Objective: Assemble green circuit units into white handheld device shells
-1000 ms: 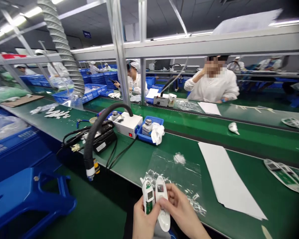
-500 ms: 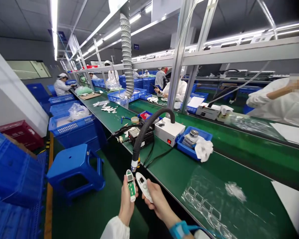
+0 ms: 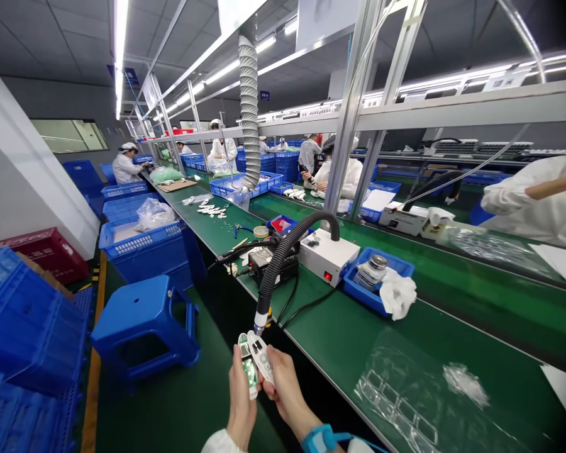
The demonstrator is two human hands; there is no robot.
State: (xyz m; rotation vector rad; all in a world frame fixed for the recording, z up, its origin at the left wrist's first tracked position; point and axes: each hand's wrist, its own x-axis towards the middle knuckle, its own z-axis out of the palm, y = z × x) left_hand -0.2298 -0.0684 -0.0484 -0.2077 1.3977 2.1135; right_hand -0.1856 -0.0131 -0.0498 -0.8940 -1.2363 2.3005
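My left hand (image 3: 241, 391) is closed around a white handheld casing half with a green circuit board (image 3: 250, 375) and a small screen in it. My right hand (image 3: 287, 385) grips a white oval front cover (image 3: 261, 357) with a dark window and button holes. The cover is tilted and overlaps part of the board's right side; whether the two touch I cannot tell. Just above both pieces ends the nozzle of a black corrugated hose (image 3: 274, 270). A blue strap (image 3: 319, 438) circles my right wrist.
On the green bench, the hose joins a white box (image 3: 329, 251). Beside it a blue tray (image 3: 368, 253) holds a metal-capped bottle and white cloth. Clear plastic film (image 3: 396, 402) lies at right. A blue stool (image 3: 136, 308) stands left. Co-workers sit further along.
The front cover has moved left, from beside the circuit board to partly over it, as my right hand came closer to my left. The camera view has shifted slightly.
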